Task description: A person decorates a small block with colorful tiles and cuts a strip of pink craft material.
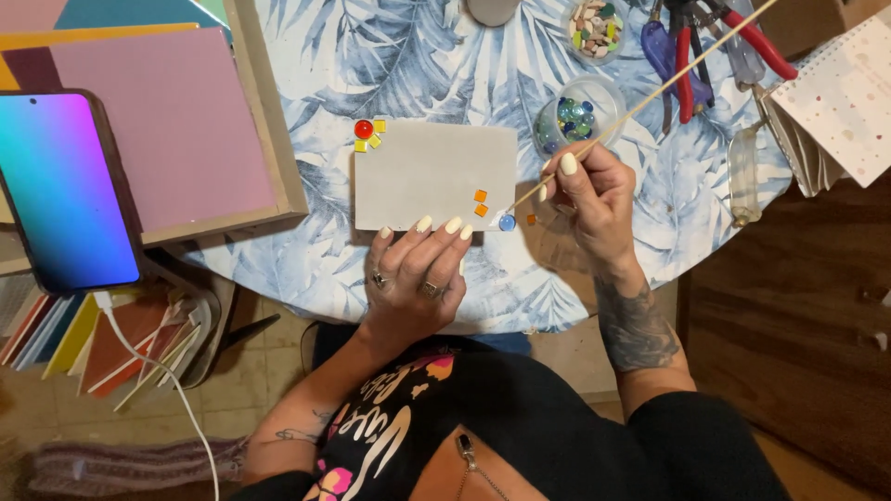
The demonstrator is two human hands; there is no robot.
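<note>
A grey rectangular tile (432,172) lies on a round table with a blue leaf-print cloth (408,56). My left hand (418,274) rests flat on the tile's near edge, fingers spread, holding nothing. My right hand (594,199) pinches a long thin wooden stick (650,97), whose tip points down at a small blue glass bead (507,223) beside the tile's near right corner. Two small orange squares (481,202) sit on that corner. A red round gem with yellow squares (367,133) marks the far left corner.
A glass bowl of blue-green gems (577,119) and another of mixed chips (596,28) stand behind the tile. Red-handled pliers (687,46), a clear bottle (742,172) and a spiral notebook (835,102) lie right. A phone (60,190) and coloured boards (176,130) sit left.
</note>
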